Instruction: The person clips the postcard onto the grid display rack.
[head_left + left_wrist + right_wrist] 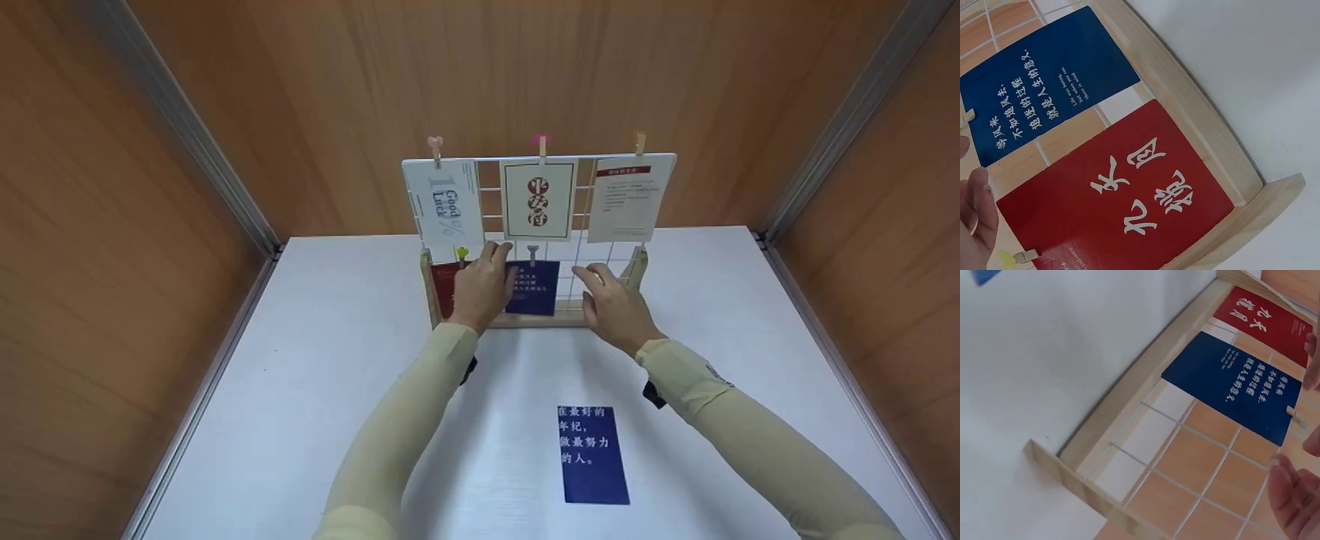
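Observation:
A white wire grid rack (575,281) on a wooden base (1103,402) has cards clipped to it in two rows. My left hand (484,285) is in front of the lower row, between a red card (1123,191) and a blue card (1230,388); its fingers are loosely bent and hold nothing visible. A yellow clip (462,253) pins the red card, a grey clip (532,253) the blue one. Right of the blue card, my right hand (619,311) hovers before the bare grid, thumb and fingers apart, with nothing seen between them.
Along the rack's top hang a "Good Luck" card (446,206), a framed-print card (538,201) and a text card (628,199), each under a wooden clip. Another blue card (592,457) lies flat on the white table (300,420). Wood-grain panels (480,82) enclose the table.

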Available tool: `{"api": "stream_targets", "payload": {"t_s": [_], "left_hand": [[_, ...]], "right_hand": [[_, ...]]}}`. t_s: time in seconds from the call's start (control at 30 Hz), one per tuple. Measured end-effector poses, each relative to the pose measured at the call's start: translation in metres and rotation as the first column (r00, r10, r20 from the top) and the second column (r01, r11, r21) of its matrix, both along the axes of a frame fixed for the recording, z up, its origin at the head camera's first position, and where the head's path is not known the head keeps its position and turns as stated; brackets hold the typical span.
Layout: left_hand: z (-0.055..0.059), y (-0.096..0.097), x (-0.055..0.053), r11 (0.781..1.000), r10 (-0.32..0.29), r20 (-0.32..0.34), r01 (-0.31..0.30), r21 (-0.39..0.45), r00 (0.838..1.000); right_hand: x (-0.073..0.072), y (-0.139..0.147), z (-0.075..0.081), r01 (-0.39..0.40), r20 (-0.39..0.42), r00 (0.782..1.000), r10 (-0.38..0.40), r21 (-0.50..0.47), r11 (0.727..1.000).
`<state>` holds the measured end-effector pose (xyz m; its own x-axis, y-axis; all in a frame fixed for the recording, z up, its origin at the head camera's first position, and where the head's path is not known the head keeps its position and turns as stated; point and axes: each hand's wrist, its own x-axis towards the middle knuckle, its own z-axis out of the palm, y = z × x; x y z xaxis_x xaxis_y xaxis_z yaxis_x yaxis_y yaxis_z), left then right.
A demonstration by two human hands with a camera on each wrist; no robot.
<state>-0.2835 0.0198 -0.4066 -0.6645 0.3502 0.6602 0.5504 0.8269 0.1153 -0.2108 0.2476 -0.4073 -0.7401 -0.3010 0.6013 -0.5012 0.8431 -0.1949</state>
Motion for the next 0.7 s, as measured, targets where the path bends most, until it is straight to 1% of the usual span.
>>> {"api": "stream_targets", "payload": {"t_s": [0.07, 0.17, 0.33, 0.47, 0.53, 0.6, 0.7], "left_hand": [[-0.002, -0.001, 0.003, 0.999, -0.003, -0.032, 0.004, 0.038, 0.999], [-0.006, 0.000, 0.010, 0.996, -0.030, -0.057, 0.035, 0.082, 0.998], [-0.013, 0.006, 0.025, 0.992, -0.092, -0.045, 0.095, 0.080, 0.995], [-0.016, 0.012, 0.036, 0.982, -0.146, -0.042, 0.150, 0.113, 0.988], [-0.018, 0.015, 0.043, 0.976, -0.174, -0.037, 0.177, 0.124, 0.984], [-0.021, 0.018, 0.049, 0.973, -0.200, -0.016, 0.201, 0.115, 0.980], [-0.024, 0.023, 0.058, 0.972, -0.230, 0.053, 0.226, 0.070, 0.972]], "right_hand": [[0.002, 0.005, 0.000, 0.014, 0.001, 1.000, -0.014, -0.027, 1.000], [0.007, 0.013, 0.000, 0.036, 0.017, 0.999, -0.035, -0.060, 0.998], [0.016, 0.026, -0.001, 0.049, 0.027, 0.999, -0.046, -0.127, 0.991], [0.020, 0.036, -0.001, 0.060, 0.019, 0.998, -0.057, -0.172, 0.983], [0.023, 0.042, -0.002, 0.073, 0.024, 0.997, -0.070, -0.180, 0.981], [0.028, 0.048, -0.004, 0.095, 0.033, 0.995, -0.090, -0.192, 0.977], [0.034, 0.058, -0.007, 0.144, 0.066, 0.989, -0.132, -0.252, 0.957]]}}
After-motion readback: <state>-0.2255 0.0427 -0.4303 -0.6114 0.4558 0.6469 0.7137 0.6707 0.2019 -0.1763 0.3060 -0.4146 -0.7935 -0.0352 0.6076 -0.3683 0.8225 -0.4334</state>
